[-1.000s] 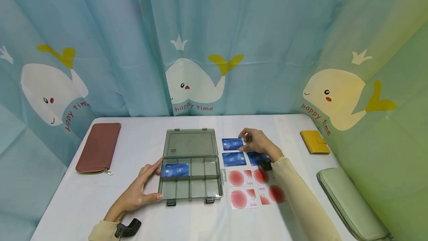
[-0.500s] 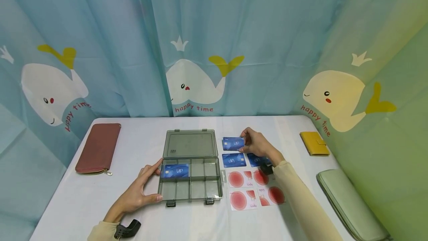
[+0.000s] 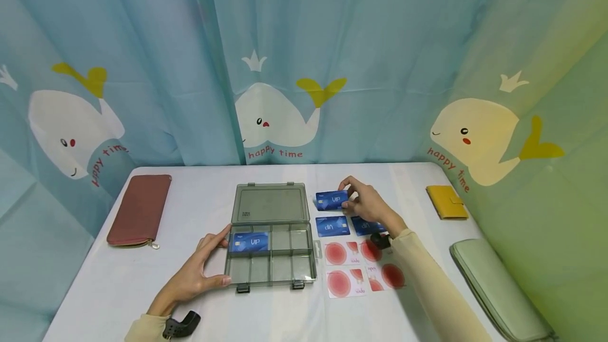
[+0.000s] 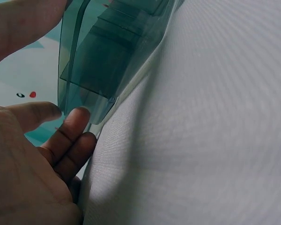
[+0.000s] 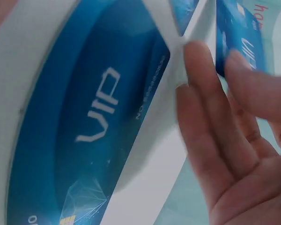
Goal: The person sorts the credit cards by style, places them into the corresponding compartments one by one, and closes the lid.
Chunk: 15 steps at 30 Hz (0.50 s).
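- The right hand has its grip closed on a blue VIP card, pinching the card's right end between thumb and fingers; the card is tilted and sits at the far end of the card rows, just right of the box lid.
- In the right wrist view the pinched card shows past the fingers, and another blue VIP card lies flat on the counter under the palm.
- The left hand rests at the left side of the clear grey organiser box, fingers fairly straight, forefinger against the far-left corner of the tray and thumb against its near-left wall; its grip is open, holding nothing.
- The left wrist view shows the fingertips touching the box corner.
- The box stands open near the middle of the white counter, its lid laid back flat.
- One blue VIP card lies in the tray's far-left compartment.
- Right of the box, two more blue cards lie side by side, one in full view, the other partly under the right wrist.
- Nearer the person lie four white cards with red circles, in two rows.
- A dark red wallet lies at the counter's left, well apart from the box.
- A yellow wallet and a pale green pouch lie at the right.
- A whale-print curtain hangs behind.
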Each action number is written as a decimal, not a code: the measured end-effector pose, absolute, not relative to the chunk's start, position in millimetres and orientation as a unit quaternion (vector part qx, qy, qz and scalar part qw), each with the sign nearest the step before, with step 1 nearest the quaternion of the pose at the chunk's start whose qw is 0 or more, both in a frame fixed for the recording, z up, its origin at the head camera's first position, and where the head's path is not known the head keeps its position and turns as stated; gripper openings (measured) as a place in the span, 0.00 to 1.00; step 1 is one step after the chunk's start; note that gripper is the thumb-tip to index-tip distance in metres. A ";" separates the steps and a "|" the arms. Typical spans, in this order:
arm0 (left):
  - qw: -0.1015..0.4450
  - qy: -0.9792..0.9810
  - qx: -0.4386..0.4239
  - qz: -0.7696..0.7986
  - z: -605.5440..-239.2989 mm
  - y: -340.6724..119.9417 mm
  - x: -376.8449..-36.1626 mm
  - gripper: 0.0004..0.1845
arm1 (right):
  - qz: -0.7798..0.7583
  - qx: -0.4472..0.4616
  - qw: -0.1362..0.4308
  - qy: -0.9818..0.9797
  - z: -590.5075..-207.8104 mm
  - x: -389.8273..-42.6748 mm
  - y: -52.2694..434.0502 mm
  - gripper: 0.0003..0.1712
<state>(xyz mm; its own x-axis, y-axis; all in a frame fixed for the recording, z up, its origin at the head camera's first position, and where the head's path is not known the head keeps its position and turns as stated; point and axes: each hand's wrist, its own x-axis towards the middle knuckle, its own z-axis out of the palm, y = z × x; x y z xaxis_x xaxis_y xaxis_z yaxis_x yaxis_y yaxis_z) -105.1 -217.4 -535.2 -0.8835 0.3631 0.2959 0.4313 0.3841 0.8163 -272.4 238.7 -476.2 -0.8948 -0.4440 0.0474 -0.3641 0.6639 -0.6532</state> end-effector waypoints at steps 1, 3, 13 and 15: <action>0.035 -0.831 -0.241 -0.501 -535.2 -217.5 -105.3 0.57 | -0.361 -0.217 0.058 0.905 -475.0 -271.8 238.3 0.23; 0.034 -0.831 -0.241 -0.500 -534.9 -217.5 -105.6 0.57 | -0.396 -0.210 0.057 0.892 -474.2 -271.3 237.9 0.24; 0.025 -0.833 -0.229 -0.503 -535.4 -217.6 -105.2 0.57 | -0.476 -0.196 0.074 0.854 -465.3 -266.3 234.2 0.25; 0.025 -0.833 -0.228 -0.503 -535.5 -217.8 -105.1 0.58 | -0.483 -0.192 0.080 0.850 -462.7 -264.0 231.8 0.26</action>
